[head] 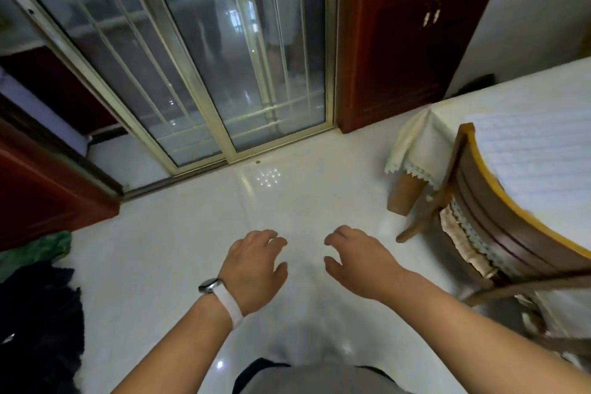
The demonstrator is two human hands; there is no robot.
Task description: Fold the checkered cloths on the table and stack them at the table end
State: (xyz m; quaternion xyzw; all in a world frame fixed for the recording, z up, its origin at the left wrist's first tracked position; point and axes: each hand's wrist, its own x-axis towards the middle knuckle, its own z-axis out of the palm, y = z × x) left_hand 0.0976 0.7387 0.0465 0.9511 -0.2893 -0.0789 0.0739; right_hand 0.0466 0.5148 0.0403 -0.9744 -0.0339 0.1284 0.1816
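Note:
My left hand (256, 269), with a white-strapped watch on its wrist, hangs over the pale floor with fingers loosely curled and nothing in it. My right hand (358, 262) hangs beside it in the same relaxed way, also holding nothing. Off to the right stands the table (447, 118), covered by a cream lace-edged tablecloth. A pale blue-lined checkered cloth (537, 163) lies flat on the table. Both hands are well left of the table and touch nothing.
A wooden chair (479, 217) with a lace seat cover stands against the table's near side. Glass sliding doors (224, 73) face me, with a dark red cabinet (399, 41) to their right. Dark and green fabric (38, 281) lies at lower left.

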